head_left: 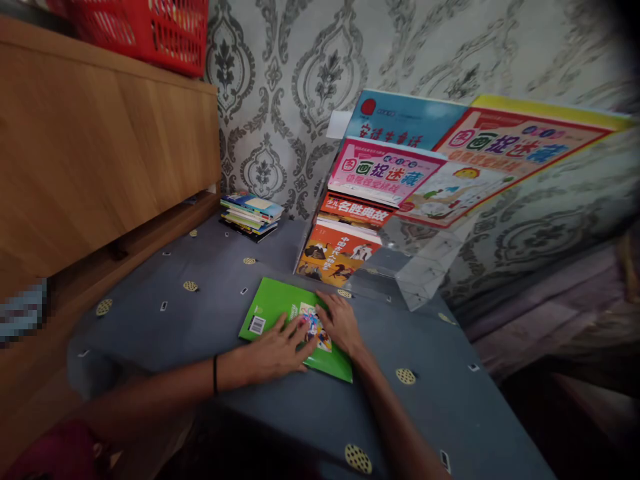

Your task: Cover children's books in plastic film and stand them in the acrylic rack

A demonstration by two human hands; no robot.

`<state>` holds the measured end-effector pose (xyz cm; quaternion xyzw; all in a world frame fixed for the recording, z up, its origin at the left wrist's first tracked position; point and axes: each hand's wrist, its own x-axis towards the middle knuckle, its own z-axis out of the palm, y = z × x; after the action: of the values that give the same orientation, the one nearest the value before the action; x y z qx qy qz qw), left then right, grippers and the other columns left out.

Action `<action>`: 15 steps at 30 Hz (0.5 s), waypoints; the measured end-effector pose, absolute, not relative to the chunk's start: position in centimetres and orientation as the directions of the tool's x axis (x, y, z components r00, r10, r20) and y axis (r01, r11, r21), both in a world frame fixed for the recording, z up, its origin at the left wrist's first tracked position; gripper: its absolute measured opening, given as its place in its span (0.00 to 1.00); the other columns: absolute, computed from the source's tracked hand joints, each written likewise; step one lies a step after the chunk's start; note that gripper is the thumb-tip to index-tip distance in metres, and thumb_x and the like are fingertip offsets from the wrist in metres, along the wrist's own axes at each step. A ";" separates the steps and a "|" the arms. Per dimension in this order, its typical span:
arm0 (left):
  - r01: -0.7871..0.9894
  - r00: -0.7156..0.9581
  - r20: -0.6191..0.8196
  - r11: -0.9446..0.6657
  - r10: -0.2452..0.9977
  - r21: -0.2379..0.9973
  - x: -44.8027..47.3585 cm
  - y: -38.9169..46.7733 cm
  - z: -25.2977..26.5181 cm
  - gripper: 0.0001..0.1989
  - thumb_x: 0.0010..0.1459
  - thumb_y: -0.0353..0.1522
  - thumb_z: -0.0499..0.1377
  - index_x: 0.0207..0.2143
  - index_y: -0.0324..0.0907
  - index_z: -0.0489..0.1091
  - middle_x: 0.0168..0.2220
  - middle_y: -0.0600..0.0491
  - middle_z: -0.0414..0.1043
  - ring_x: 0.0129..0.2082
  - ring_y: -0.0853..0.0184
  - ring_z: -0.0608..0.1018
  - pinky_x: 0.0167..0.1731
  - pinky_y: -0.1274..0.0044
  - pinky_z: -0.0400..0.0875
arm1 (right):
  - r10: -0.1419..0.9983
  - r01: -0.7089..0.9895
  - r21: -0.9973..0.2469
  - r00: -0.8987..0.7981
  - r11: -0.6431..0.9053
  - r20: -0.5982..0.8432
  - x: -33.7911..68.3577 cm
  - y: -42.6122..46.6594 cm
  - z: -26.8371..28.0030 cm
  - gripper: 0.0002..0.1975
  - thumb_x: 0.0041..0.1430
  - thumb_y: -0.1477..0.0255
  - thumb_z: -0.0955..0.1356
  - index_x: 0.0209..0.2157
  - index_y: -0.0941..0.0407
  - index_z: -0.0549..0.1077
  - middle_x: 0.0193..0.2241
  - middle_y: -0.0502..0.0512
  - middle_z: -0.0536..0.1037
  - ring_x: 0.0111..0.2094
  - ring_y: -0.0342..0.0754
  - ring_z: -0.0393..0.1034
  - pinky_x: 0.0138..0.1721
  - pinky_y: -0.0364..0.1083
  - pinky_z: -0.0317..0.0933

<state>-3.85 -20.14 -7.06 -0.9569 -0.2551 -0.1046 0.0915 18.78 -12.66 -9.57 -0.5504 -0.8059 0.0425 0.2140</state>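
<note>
The green book [270,300] lies flat on the cloth [165,360], back cover up, just in front of the clear rack [425,273]. The left hand [277,347] rests on its cover with the fingers loosely spread. The right hand [340,323] lies across the far, right-hand part, its fingers relaxed too — neither hand is clenched or lifting anything.

The handling looks partway through: several books stand in the rack, while the green one is outside it, under the hands. The stack [253,217] near the wall is outside the rack as well, and nothing touches it.

The rack holds its books in tiers, covers facing out — an orange book [345,253] lowest, a pink one [383,170] higher, a blue one [410,117] behind that, and a large yellow-edged one [480,160] to the right. On the cabinet [110,153] sits a red basket [177,37]; its contents are too cut off to tell.
</note>
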 end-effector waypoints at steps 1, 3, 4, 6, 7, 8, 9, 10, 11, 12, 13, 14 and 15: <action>0.500 0.856 0.250 -0.848 0.452 -0.179 -3.9 -20.3 -6.9 0.29 0.68 0.42 0.55 0.64 0.34 0.58 0.62 0.30 0.65 0.64 0.40 0.66 0.56 0.51 0.66 | 0.907 0.872 -0.297 -0.306 0.388 0.288 18.7 -12.8 -9.4 0.23 0.67 0.66 0.60 0.60 0.56 0.71 0.48 0.62 0.78 0.50 0.58 0.70 0.53 0.58 0.62; 0.482 0.869 0.268 -0.835 0.416 -0.268 -3.9 -20.6 -6.5 0.25 0.69 0.38 0.53 0.63 0.33 0.59 0.59 0.30 0.68 0.61 0.42 0.71 0.54 0.54 0.69 | 0.913 0.881 -0.282 -0.308 0.380 0.268 18.6 -13.1 -9.0 0.23 0.67 0.66 0.60 0.60 0.55 0.71 0.48 0.62 0.78 0.50 0.58 0.69 0.53 0.57 0.62; 0.475 0.873 0.276 -0.829 0.402 -0.295 -4.0 -20.7 -6.4 0.24 0.69 0.36 0.53 0.63 0.33 0.60 0.58 0.30 0.69 0.59 0.43 0.73 0.54 0.56 0.70 | 0.915 0.883 -0.277 -0.310 0.378 0.259 18.6 -13.4 -8.8 0.23 0.67 0.67 0.60 0.61 0.54 0.70 0.48 0.62 0.78 0.50 0.58 0.69 0.53 0.57 0.62; 0.459 0.880 0.292 -0.826 0.374 -0.327 -4.2 -20.8 -6.3 0.21 0.69 0.33 0.52 0.62 0.33 0.61 0.56 0.30 0.72 0.57 0.47 0.75 0.53 0.58 0.71 | 0.915 0.881 -0.278 -0.320 0.383 0.247 18.6 -13.9 -8.4 0.23 0.67 0.66 0.60 0.61 0.53 0.70 0.50 0.61 0.77 0.50 0.57 0.69 0.54 0.57 0.61; 0.451 0.884 0.299 -0.826 0.360 -0.339 -4.3 -20.7 -6.3 0.21 0.69 0.32 0.52 0.61 0.33 0.62 0.55 0.30 0.73 0.56 0.48 0.76 0.52 0.59 0.71 | 0.914 0.878 -0.282 -0.325 0.388 0.244 18.5 -14.3 -8.3 0.23 0.68 0.66 0.60 0.61 0.52 0.70 0.52 0.60 0.76 0.51 0.57 0.69 0.54 0.57 0.60; 0.443 0.887 0.308 -0.826 0.345 -0.350 -4.4 -20.7 -6.3 0.20 0.69 0.32 0.52 0.60 0.33 0.63 0.54 0.31 0.73 0.56 0.48 0.77 0.52 0.60 0.72 | 0.913 0.874 -0.289 -0.330 0.391 0.239 18.6 -14.6 -8.1 0.23 0.68 0.65 0.60 0.61 0.52 0.70 0.53 0.60 0.76 0.52 0.57 0.69 0.55 0.57 0.60; 0.435 0.889 0.319 -0.825 0.329 -0.362 -4.5 -20.7 -6.2 0.19 0.69 0.31 0.52 0.59 0.32 0.64 0.52 0.31 0.74 0.55 0.49 0.77 0.51 0.61 0.73 | 0.914 0.871 -0.298 -0.331 0.391 0.233 18.6 -14.9 -8.0 0.23 0.68 0.65 0.61 0.61 0.52 0.71 0.54 0.60 0.75 0.53 0.57 0.68 0.56 0.57 0.60; 0.429 0.890 0.332 -0.823 0.313 -0.373 -4.5 -20.7 -6.1 0.18 0.69 0.31 0.53 0.57 0.32 0.65 0.51 0.32 0.75 0.54 0.49 0.78 0.50 0.62 0.74 | 0.918 0.868 -0.313 -0.328 0.387 0.224 18.7 -15.1 -7.9 0.23 0.68 0.64 0.61 0.61 0.52 0.71 0.55 0.60 0.75 0.54 0.58 0.68 0.56 0.58 0.60; 0.424 0.891 0.342 -0.821 0.300 -0.382 -4.6 -20.7 -6.0 0.17 0.69 0.31 0.53 0.56 0.32 0.65 0.50 0.33 0.76 0.53 0.50 0.79 0.48 0.63 0.75 | 0.922 0.863 -0.333 -0.324 0.380 0.213 18.8 -15.4 -7.8 0.23 0.67 0.63 0.61 0.61 0.52 0.71 0.56 0.61 0.75 0.54 0.58 0.68 0.56 0.59 0.59; 0.420 0.891 0.348 -0.821 0.292 -0.387 -4.7 -20.8 -5.9 0.16 0.69 0.32 0.52 0.55 0.32 0.66 0.48 0.34 0.77 0.52 0.51 0.79 0.47 0.65 0.76 | 0.926 0.855 -0.361 -0.320 0.373 0.199 19.0 -15.6 -7.7 0.24 0.67 0.62 0.62 0.61 0.53 0.71 0.57 0.61 0.74 0.55 0.59 0.68 0.57 0.60 0.59; 0.417 0.892 0.350 -0.823 0.287 -0.387 -4.8 -21.0 -5.7 0.16 0.69 0.32 0.52 0.54 0.33 0.66 0.47 0.36 0.77 0.51 0.52 0.79 0.45 0.66 0.76 | 0.930 0.841 -0.397 -0.319 0.368 0.185 19.3 -15.7 -7.6 0.24 0.67 0.60 0.62 0.60 0.53 0.72 0.57 0.62 0.74 0.56 0.59 0.68 0.57 0.61 0.59; 0.417 0.891 0.349 -0.827 0.290 -0.377 -4.8 -21.2 -5.4 0.15 0.70 0.32 0.52 0.54 0.33 0.66 0.46 0.37 0.77 0.50 0.53 0.80 0.44 0.68 0.77 | 0.930 0.817 -0.445 -0.323 0.367 0.173 19.6 -15.9 -7.4 0.24 0.66 0.59 0.62 0.59 0.53 0.73 0.58 0.62 0.74 0.57 0.60 0.68 0.58 0.62 0.59; 0.420 0.890 0.343 -0.834 0.302 -0.357 -4.9 -21.4 -5.2 0.15 0.70 0.32 0.51 0.54 0.33 0.66 0.46 0.38 0.77 0.48 0.54 0.80 0.42 0.69 0.77 | 0.930 0.783 -0.502 -0.332 0.366 0.161 19.9 -16.2 -7.3 0.25 0.66 0.56 0.62 0.57 0.53 0.75 0.57 0.62 0.75 0.58 0.60 0.68 0.59 0.63 0.59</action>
<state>-4.92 -21.45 -5.15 -0.9477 -0.1904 -0.1374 0.2161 19.93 -16.17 -7.28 -0.5365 -0.7981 0.1701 0.2149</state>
